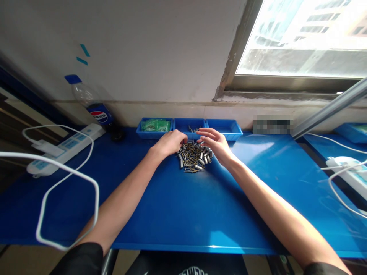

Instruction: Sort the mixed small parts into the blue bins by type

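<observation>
Fasteners [191,156], brass-coloured and silver, lie heaped near the middle of the blue worktop's [172,214] far edge, just before three blue bins [228,136]. The left hand [170,142] curls at the fasteners' far left side, fingers bunched; whether they hold anything, I cannot tell. The right hand [215,142] hangs at the far right side, fingers loosely spread.

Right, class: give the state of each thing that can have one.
Left hand: curled, grip unclear
Right hand: open
Metal parts: loose heap
Left tray: holding green packets
Middle tray: holding dark pieces
Right tray: uncovered
Cola bottle: capped, partly full
Left power strip: charger plugged in
</observation>
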